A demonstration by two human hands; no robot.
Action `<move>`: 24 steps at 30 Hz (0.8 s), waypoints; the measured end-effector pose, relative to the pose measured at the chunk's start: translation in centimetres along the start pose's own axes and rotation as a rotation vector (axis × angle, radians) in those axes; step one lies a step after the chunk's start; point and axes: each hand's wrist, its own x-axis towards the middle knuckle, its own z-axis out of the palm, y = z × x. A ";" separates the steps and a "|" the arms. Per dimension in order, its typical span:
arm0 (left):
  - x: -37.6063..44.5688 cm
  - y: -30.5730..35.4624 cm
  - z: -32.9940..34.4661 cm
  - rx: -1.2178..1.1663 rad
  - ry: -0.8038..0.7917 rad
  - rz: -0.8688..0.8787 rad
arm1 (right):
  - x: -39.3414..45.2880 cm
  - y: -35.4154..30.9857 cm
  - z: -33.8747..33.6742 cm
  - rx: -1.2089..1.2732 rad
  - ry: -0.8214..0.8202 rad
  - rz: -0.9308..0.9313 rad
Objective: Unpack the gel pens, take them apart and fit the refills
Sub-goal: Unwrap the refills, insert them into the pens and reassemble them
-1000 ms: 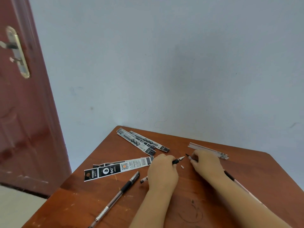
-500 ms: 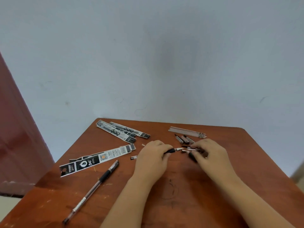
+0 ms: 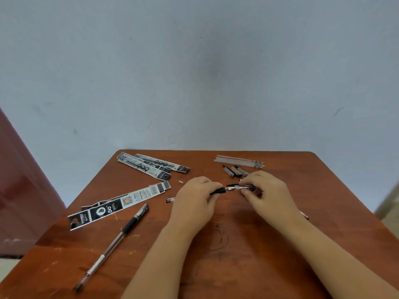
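My left hand (image 3: 195,202) grips a gel pen (image 3: 224,189) by its black grip section, the pen lying across the middle of the wooden table (image 3: 237,255). My right hand (image 3: 267,194) pinches a clear pen cap (image 3: 243,187) at the pen's tip. A bundle of several pale refills (image 3: 238,161) lies at the far right of the table. Just in front of the bundle lie three more caps (image 3: 235,171). A whole capped gel pen (image 3: 114,244) lies at the near left.
Torn black-and-white packaging strips lie at the far left (image 3: 152,166) and at the left middle (image 3: 118,205). A small white scrap (image 3: 181,181) sits beside them. A grey wall rises behind the table, and a red door (image 3: 19,190) stands at the left.
The view has swung right and down, so the door has slid out to the left. My hands have come together over the pen, and my right hand now pinches the cap.
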 end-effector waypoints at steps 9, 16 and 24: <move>-0.2 0.1 0.0 -0.036 0.010 0.042 | -0.3 0.1 0.1 0.010 -0.056 -0.040; -0.3 0.1 -0.2 -0.055 -0.037 0.081 | -0.3 0.2 0.1 0.030 -0.066 -0.066; -0.3 0.3 -0.9 -0.131 -0.155 0.066 | -0.2 0.1 -1.0 0.093 -0.217 -0.077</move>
